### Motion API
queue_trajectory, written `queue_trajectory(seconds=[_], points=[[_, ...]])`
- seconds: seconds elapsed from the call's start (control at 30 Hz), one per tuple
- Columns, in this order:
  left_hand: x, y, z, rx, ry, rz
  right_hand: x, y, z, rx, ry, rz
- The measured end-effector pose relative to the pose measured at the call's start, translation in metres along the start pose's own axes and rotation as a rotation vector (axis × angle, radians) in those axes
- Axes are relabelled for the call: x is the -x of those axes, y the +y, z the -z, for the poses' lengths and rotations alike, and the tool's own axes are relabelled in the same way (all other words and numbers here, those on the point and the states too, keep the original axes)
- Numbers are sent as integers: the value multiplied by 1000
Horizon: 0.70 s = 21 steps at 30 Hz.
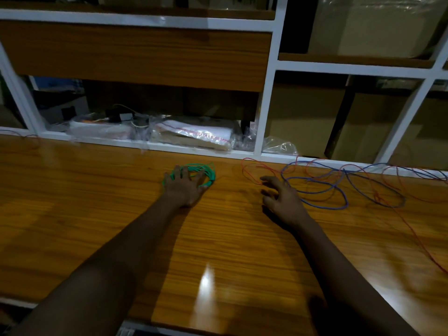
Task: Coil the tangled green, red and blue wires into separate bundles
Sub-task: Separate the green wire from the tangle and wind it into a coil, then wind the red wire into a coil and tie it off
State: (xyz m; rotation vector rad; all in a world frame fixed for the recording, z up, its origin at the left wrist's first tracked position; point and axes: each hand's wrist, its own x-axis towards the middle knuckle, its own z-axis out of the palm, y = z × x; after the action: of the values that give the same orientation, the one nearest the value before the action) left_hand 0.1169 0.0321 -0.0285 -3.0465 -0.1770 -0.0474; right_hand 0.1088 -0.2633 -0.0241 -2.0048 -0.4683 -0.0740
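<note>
Glossy wooden counter (218, 263): left hand (185, 187) flat on coiled green wire (211, 174) near its far edge; right hand (281, 197) spread wide, empty, beside tangled red wire (249, 177) and blue wire (322, 202).

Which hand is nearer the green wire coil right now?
Left. The left hand rests on the green wire coil, fingers spread across it; the right hand is apart, off to its right.
</note>
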Motion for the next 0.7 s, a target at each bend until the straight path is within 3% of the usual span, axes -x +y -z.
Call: queue_trajectory(seconds=[0.27,0.5,0.7], points=[[-47,-84,-9,101,8,194,-4,-2,-1,203,-27,76],[-68,-101,-13,110,75,172,-6,-4,2,342,27,123],[-72,-100,-15,115,139,166,-3,-7,1,324,19,94]])
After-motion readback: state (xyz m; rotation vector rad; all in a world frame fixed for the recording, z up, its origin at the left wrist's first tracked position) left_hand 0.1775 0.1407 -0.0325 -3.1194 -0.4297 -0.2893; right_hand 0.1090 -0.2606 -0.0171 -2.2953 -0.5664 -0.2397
